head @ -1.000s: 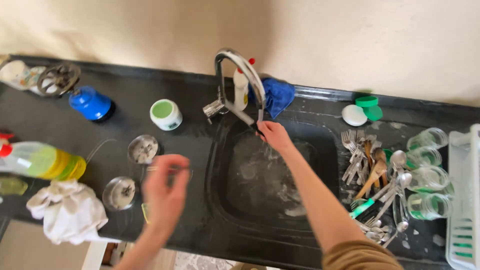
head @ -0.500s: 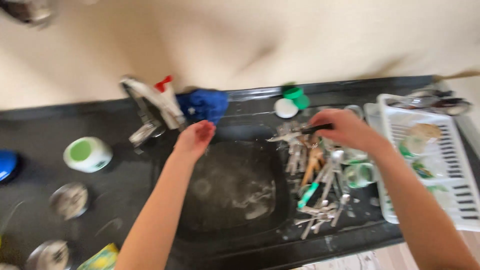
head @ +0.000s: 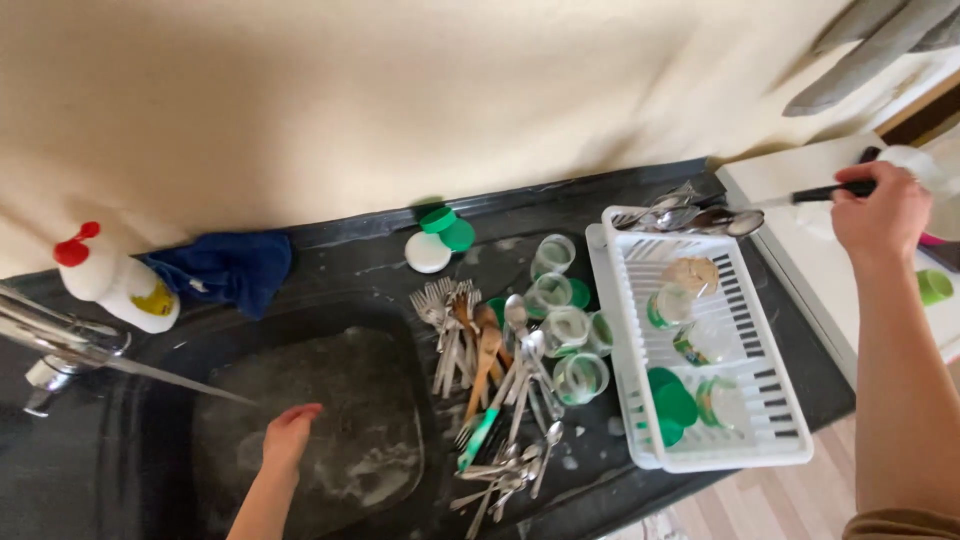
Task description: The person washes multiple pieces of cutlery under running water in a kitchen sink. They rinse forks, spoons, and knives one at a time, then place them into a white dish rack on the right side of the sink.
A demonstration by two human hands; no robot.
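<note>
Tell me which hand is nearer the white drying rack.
Right. The right hand holds a knife just past the white drying rack; the left hand is over the sink.

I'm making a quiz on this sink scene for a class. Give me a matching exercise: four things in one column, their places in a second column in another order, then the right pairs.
Things
1. blue cloth
2. wooden spoon
3. left hand
4. black-handled knife

Places
A. held in the right hand, over the white surface beyond the rack
B. over the soapy sink
C. at the back of the counter, beside the white bottle with the red cap
D. in the pile of forks and spoons between the sink and the white rack

Pairs: 1-C, 2-D, 3-B, 4-A
</note>
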